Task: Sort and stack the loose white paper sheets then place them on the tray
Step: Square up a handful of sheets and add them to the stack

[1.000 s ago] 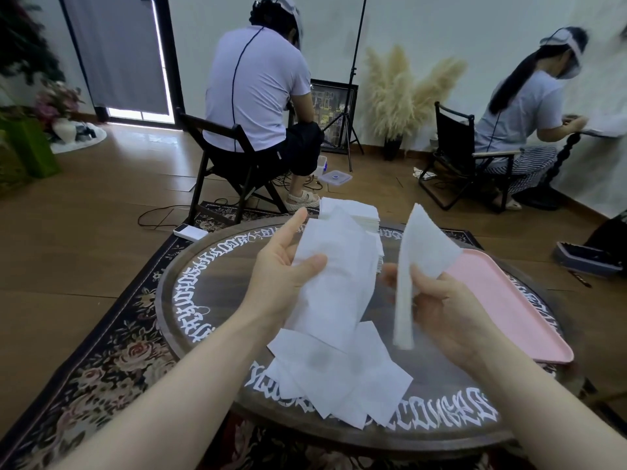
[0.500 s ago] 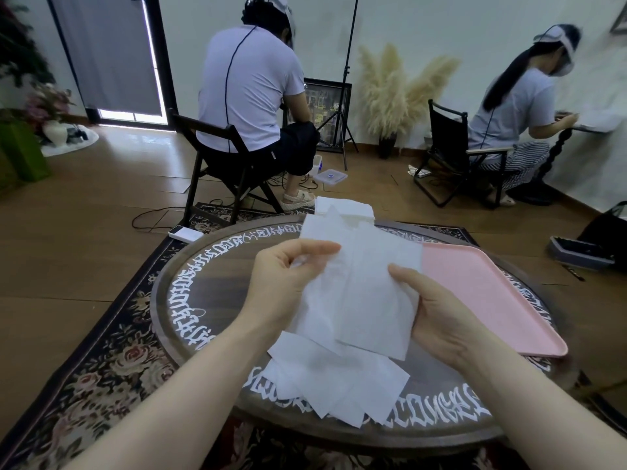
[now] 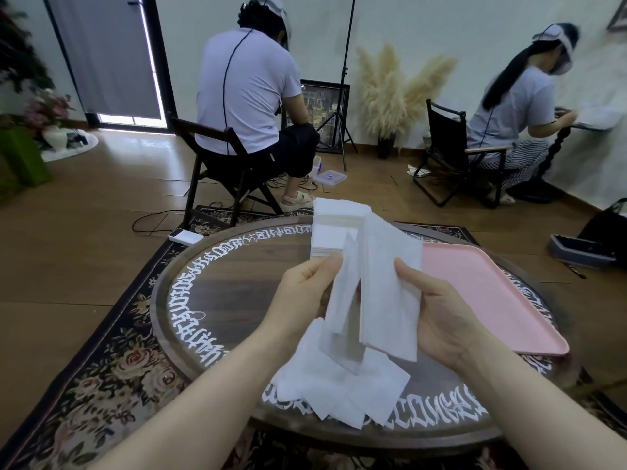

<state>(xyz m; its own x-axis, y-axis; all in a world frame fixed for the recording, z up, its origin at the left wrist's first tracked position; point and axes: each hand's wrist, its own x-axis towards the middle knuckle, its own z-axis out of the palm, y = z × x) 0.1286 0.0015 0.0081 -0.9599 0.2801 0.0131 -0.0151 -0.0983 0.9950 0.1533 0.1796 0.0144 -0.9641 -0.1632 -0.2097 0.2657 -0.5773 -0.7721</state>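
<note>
Head view, items over a round wooden table (image 3: pixel 237 293) with white lettering round its rim.

Left hand (image 3: pixel 305 293): fingers curled, thumb and fingertips pinching the upper left edge of a narrow white sheet (image 3: pixel 342 300) that hangs down, lifted off the table.

Right hand (image 3: pixel 437 317): thumb laid across the front of a wider white sheet (image 3: pixel 390 286), remaining fingers behind it and hidden; the sheet stands upright, its right edge in the grip. The two held sheets overlap, the wider one in front.

Loose sheets (image 3: pixel 339 381): a fanned, overlapping heap flat on the table's near side, directly under both hands, touched by neither.

Squared white stack (image 3: pixel 330 228): at the table's far edge, beyond the held sheets.

Pink tray (image 3: pixel 485 293): on the table's right side, just right of the right hand; no paper visible on its bare surface.

Two seated persons on folding chairs beyond the table, backs turned.
</note>
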